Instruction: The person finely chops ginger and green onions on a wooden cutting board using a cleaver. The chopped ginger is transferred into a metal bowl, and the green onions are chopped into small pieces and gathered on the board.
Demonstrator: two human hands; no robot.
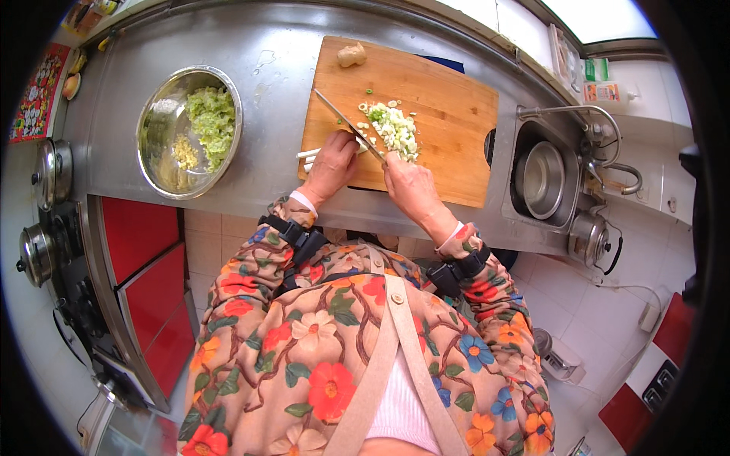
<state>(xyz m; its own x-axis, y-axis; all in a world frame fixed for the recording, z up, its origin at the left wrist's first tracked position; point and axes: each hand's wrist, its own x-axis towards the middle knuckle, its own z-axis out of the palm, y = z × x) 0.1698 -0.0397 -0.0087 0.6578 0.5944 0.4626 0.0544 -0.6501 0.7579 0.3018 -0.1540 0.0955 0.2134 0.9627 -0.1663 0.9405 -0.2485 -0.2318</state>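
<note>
My right hand [412,183] grips a kitchen knife [342,115], whose blade points up and left across the wooden cutting board [450,125]. Under the fingers of my left hand [333,165] are several white scallion stalks [308,154]; they are pressed to the board, and their cut ends stick out past its left edge. The blade lies close beside my left fingertips. Just right of the blade is a heap of chopped scallion [394,128], with a few loose rings around it. A piece of ginger root [351,55] rests near the board's upper left corner.
A steel bowl [149,139] on the steel counter [274,114] holds shredded green vegetable [212,119] and minced pale bits [185,154]. At right, a metal basin [543,179] sits in the sink under a faucet [604,114], with a kettle [589,236] nearby. Pots [52,174] stand far left.
</note>
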